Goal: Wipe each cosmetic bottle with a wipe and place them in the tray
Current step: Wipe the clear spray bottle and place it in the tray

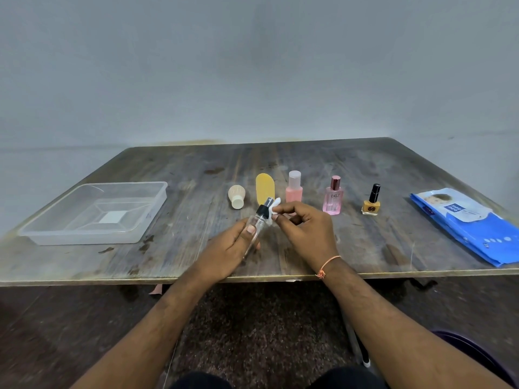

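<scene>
Both forearms reach forward over my near edge, hands meeting mid-frame. Left hand [229, 249] palm inward, fingers curled in a grip, thumb on top. Right hand [304, 228] knuckles up, fingertips pinched together, orange thread round the wrist.

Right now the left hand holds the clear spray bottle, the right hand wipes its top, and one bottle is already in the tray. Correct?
Not quite. The tray holds no bottle yet, as the head view shows. The rest stands: the left hand grips the clear spray bottle and the right hand pinches the wipe against its top.
</scene>
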The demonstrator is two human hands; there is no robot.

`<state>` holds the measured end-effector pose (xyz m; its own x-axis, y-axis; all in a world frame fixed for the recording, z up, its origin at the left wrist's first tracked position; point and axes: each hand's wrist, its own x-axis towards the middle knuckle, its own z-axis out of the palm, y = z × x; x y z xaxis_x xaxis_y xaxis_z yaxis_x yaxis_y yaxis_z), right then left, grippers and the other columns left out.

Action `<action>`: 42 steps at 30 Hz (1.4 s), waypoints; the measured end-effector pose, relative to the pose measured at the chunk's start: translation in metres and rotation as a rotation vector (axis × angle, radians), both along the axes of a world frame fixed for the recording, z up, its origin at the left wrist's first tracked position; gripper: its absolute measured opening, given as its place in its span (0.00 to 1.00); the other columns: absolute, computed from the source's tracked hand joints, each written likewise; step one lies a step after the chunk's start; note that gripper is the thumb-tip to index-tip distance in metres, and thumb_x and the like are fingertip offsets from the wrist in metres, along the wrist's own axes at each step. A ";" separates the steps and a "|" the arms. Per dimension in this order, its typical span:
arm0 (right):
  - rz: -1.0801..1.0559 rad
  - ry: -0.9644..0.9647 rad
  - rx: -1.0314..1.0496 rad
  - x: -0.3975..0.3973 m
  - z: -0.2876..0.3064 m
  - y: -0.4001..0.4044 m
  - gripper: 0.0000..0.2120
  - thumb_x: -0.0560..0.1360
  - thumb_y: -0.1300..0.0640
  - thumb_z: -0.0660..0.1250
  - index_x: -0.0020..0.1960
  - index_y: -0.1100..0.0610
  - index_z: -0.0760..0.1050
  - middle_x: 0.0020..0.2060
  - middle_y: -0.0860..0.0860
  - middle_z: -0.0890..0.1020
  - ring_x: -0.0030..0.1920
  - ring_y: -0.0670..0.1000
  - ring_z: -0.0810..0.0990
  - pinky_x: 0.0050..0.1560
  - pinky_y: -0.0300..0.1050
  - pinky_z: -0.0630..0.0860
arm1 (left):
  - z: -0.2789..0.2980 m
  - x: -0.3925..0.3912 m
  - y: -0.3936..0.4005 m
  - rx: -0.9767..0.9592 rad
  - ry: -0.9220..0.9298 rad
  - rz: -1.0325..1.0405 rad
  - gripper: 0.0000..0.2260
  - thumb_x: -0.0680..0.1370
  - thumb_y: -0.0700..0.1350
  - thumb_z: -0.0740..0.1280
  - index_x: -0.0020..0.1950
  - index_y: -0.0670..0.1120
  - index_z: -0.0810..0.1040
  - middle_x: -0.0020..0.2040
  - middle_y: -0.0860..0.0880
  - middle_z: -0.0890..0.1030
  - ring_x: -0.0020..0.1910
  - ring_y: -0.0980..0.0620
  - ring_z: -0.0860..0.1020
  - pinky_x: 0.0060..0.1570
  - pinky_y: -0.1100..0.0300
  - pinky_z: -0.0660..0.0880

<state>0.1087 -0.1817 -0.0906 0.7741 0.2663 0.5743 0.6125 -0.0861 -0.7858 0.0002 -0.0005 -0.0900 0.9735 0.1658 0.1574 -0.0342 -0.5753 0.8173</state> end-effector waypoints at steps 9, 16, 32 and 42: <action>0.022 0.013 -0.021 -0.001 0.001 0.000 0.09 0.75 0.60 0.79 0.49 0.46 0.88 0.39 0.35 0.85 0.33 0.42 0.79 0.41 0.34 0.75 | 0.001 -0.001 -0.002 0.005 -0.017 0.022 0.18 0.85 0.68 0.55 0.60 0.60 0.79 0.46 0.55 0.86 0.41 0.59 0.82 0.46 0.56 0.77; 0.026 -0.012 -0.020 -0.002 0.001 -0.001 0.09 0.75 0.61 0.79 0.49 0.47 0.88 0.42 0.39 0.88 0.36 0.44 0.82 0.43 0.38 0.79 | 0.003 -0.002 0.000 -0.007 0.001 0.020 0.25 0.74 0.67 0.74 0.69 0.61 0.78 0.54 0.60 0.87 0.52 0.61 0.85 0.56 0.55 0.81; 0.004 0.061 0.050 0.000 0.001 0.000 0.06 0.76 0.57 0.79 0.49 0.47 0.87 0.41 0.41 0.87 0.37 0.44 0.82 0.44 0.41 0.80 | 0.007 -0.003 0.002 -0.278 -0.120 0.111 0.34 0.70 0.57 0.84 0.75 0.58 0.79 0.60 0.57 0.87 0.55 0.55 0.87 0.49 0.59 0.85; -0.041 0.175 0.118 0.006 -0.001 0.000 0.04 0.76 0.53 0.79 0.48 0.44 0.86 0.36 0.42 0.86 0.37 0.48 0.82 0.43 0.44 0.80 | 0.000 0.001 -0.001 -0.187 -0.106 0.094 0.15 0.82 0.57 0.69 0.68 0.58 0.81 0.52 0.57 0.88 0.45 0.55 0.88 0.49 0.64 0.79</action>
